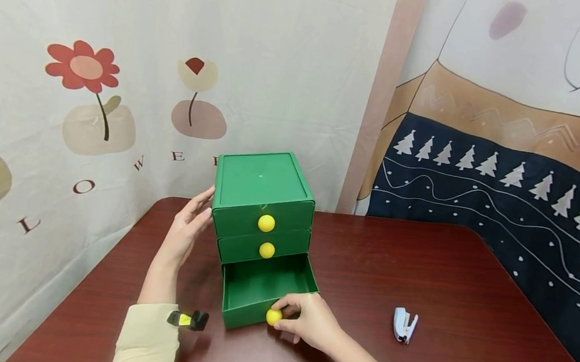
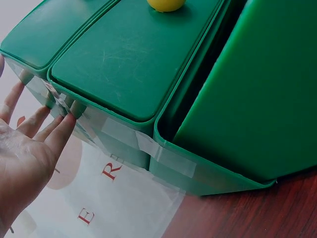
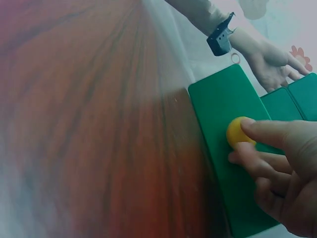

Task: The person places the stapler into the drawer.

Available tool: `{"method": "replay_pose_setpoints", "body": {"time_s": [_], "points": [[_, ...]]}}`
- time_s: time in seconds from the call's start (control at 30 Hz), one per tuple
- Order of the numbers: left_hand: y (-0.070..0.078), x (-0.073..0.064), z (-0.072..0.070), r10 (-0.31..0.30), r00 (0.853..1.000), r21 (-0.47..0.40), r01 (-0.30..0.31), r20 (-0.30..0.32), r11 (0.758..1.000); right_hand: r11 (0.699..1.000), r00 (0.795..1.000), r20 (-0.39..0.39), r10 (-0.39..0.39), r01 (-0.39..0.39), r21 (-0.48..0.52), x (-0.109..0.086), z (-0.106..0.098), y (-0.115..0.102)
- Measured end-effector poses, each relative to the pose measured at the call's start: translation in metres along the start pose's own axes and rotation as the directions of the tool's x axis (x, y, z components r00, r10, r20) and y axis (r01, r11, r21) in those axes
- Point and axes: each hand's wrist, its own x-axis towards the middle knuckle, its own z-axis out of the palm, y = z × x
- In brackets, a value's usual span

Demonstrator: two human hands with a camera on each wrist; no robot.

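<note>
A green drawer box [image 1: 264, 182] with three drawers and round yellow knobs stands on the table. Its bottom drawer [image 1: 250, 291] is pulled out, and its inside shows bare green. My right hand [image 1: 312, 322] pinches that drawer's yellow knob [image 1: 273, 316] between thumb and fingers; the right wrist view shows the same grip on the knob [image 3: 240, 133]. Against the left side of the box rests my left hand [image 1: 186, 227], fingers extended. In the left wrist view, the left fingertips [image 2: 69, 121] touch the box's side wall near the upper drawers. Both upper drawers [image 1: 263, 245] are closed.
A light blue stapler [image 1: 404, 325] lies on the dark red wooden table [image 1: 366, 255], right of the box. Behind the table hangs a printed cloth [image 1: 289, 61] with flowers and letters. A black wrist camera [image 1: 188, 319] sits on the left sleeve.
</note>
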Motion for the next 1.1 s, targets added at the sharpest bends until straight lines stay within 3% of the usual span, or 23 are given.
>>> {"method": "replay_pose_setpoints", "body": {"time_s": [0.23, 0.57, 0.9, 1.1], "points": [[-0.001, 0.000, -0.001, -0.026, 1.000, 0.006, 0.026, 0.009, 1.000, 0.987, 0.996, 0.053, -0.068, 0.075, -0.142, -0.008, -0.017, -0.001], [-0.002, -0.001, -0.003, -0.011, 0.999, -0.022, 0.012, 0.034, 1.000, 0.981, 0.981, -0.030, -0.194, 0.194, -0.020, -0.023, -0.045, -0.003], [-0.003, -0.001, -0.004, -0.013, 0.999, -0.011, 0.013, 0.046, 1.000, 0.968, 0.970, -0.131, -0.205, 0.181, -0.172, -0.046, -0.075, 0.005], [-0.003, -0.001, -0.004, -0.021, 0.999, -0.006, 0.021, 0.050, 1.000, 0.964, 0.962, -0.166, -0.215, 0.182, -0.195, -0.060, -0.089, 0.017]]}}
